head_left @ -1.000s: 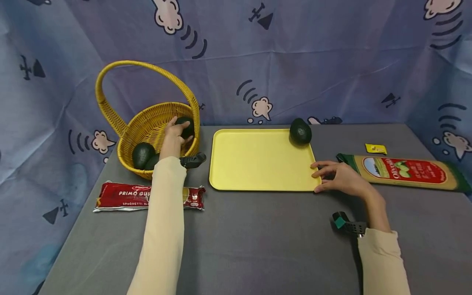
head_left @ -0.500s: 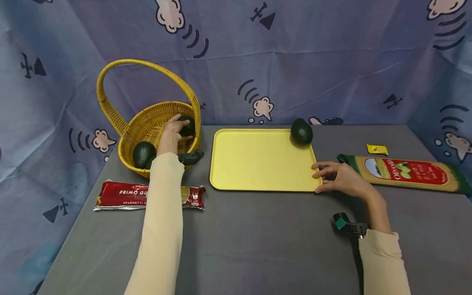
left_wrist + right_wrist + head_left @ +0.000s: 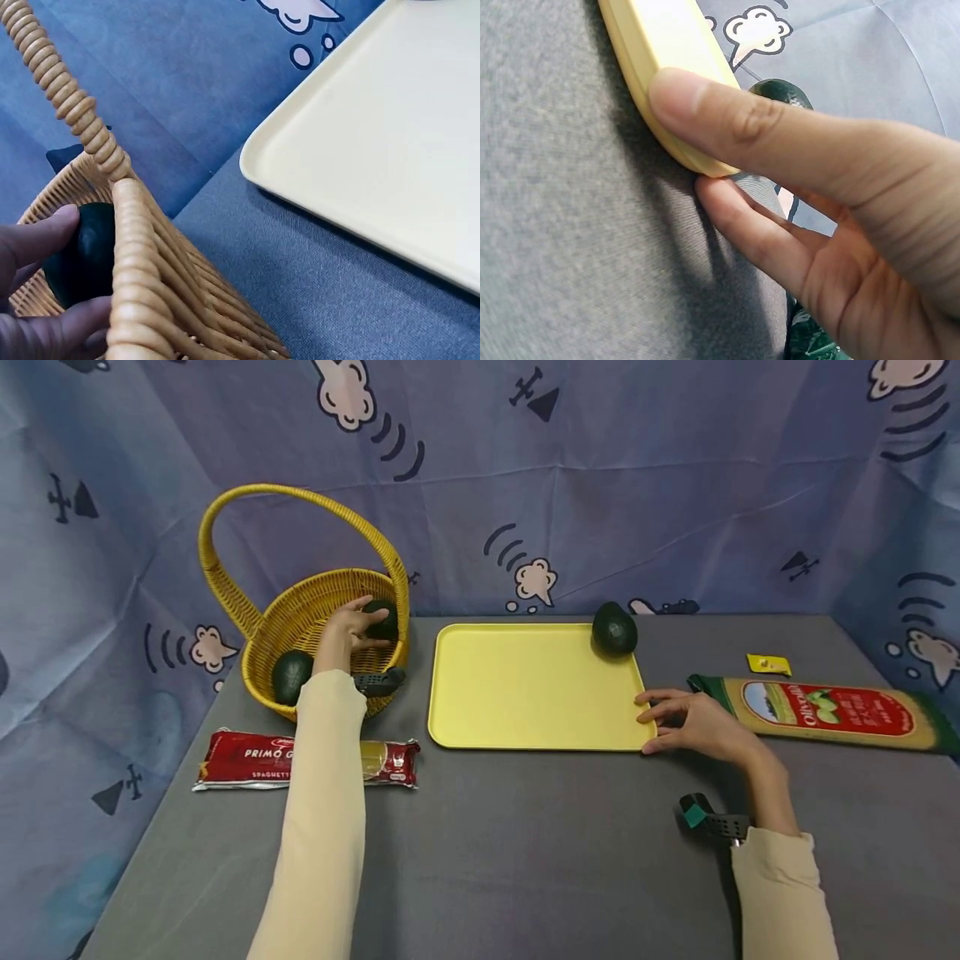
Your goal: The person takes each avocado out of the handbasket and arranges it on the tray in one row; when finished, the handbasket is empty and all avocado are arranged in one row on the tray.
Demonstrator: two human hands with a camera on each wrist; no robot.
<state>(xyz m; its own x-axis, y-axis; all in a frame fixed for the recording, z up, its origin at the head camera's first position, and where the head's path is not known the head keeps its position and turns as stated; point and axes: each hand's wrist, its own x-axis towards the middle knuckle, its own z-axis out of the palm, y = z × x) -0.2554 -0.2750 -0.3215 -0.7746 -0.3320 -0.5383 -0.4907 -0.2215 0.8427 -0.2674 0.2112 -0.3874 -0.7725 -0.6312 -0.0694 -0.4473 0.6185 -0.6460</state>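
Observation:
Inside the yellow wicker basket [image 3: 264, 681], my left hand [image 3: 347, 631] grips a dark green avocado [image 3: 385, 621] by its sides, near the basket's right rim. In the left wrist view thumb and fingers lie around that avocado [image 3: 84, 251], close behind the rim. Another avocado [image 3: 291, 677] lies at the basket's left side. My right hand [image 3: 699, 724] holds the right edge of the yellow tray [image 3: 532, 693] near its front corner; the right wrist view has the thumb on the tray rim [image 3: 641, 90] and a finger just under it. One avocado [image 3: 614, 629] rests at the tray's back right corner.
A red spaghetti packet [image 3: 247, 758] lies in front of the basket, partly behind my left sleeve. Right of the tray lie a long pasta packet [image 3: 832, 710] and a small yellow sachet [image 3: 768, 664]. A patterned cloth [image 3: 465, 493] hangs behind the table.
My left wrist and forearm have shifted slightly to the left, while the hand stays at the same avocado in the basket. My right hand keeps its place on the tray.

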